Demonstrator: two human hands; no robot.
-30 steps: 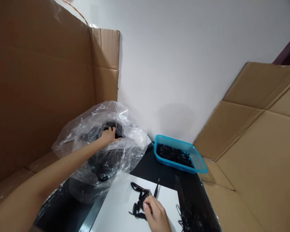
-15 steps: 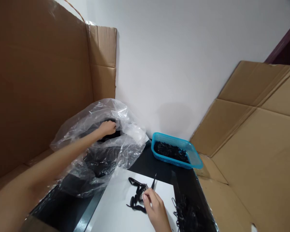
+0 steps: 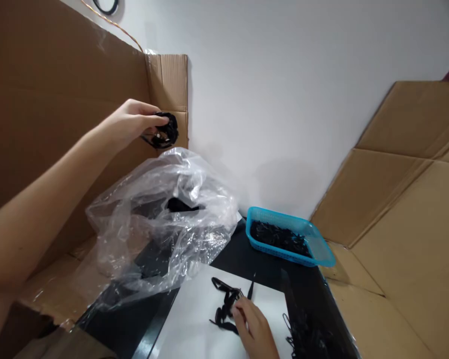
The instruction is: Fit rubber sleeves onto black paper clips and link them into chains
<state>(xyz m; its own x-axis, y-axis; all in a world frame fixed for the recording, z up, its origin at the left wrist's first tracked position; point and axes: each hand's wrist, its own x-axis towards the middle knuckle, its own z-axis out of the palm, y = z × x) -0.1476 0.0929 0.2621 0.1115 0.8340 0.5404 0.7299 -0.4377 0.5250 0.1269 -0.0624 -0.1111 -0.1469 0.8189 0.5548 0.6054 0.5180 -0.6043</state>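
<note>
Above the clear plastic bag (image 3: 127, 244), my left hand (image 3: 134, 119) is raised and grips a black looped bundle of what looks like thin cord or cable (image 3: 166, 132). More dark material (image 3: 181, 204) shows inside the bag's mouth. My right hand (image 3: 254, 321) rests over the white sheet (image 3: 187, 319), its fingers pinched at the edge of several black strap-like pieces (image 3: 224, 304). Whatever lies between those fingertips is hidden. Just beyond them a dark, pointed tool like tweezers (image 3: 251, 287) lies on the sheet.
A blue plastic basket (image 3: 324, 249) with many small black pieces stands at the back of the black table (image 3: 228, 257). Tangled black cords (image 3: 307, 334) lie at the right front. Cardboard walls (image 3: 392, 214) flank the table, and a white wall (image 3: 284, 99) rises behind.
My left hand has come up out of the plastic bag with the black bundle, and the bag has slumped. My right hand stays by the black pieces. The view has shifted slightly.
</note>
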